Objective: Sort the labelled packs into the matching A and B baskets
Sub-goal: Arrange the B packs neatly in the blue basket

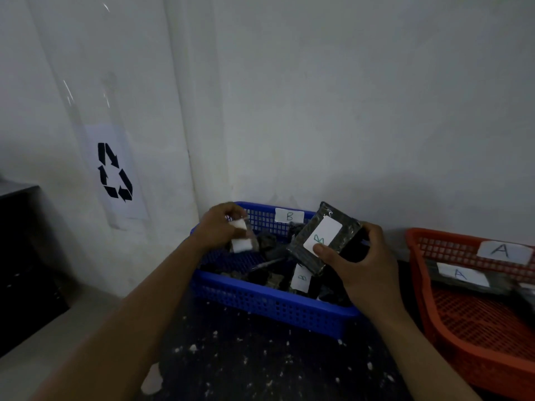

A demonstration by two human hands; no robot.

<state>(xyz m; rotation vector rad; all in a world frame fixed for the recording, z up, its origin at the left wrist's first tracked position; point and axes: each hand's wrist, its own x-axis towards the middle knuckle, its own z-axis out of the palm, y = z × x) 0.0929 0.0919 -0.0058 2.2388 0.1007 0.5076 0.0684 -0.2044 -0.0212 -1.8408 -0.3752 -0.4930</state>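
Note:
A blue basket (269, 306) tagged B stands in the middle, holding several dark packs, one with a white B label (301, 279). My right hand (362, 270) grips a dark pack (324, 235) with a white B label, tilted above the basket's right side. My left hand (220, 230) hovers over the basket's left part and pinches a smaller pack with white labels (241, 237), blurred. At the right stands an orange basket (463, 337) tagged A, with a dark pack labelled A (463, 274) lying inside.
The baskets sit on a dark speckled floor (260, 366) against a white wall. A recycling sign (114, 172) hangs on the wall to the left. A black cabinet (20, 256) stands at the far left.

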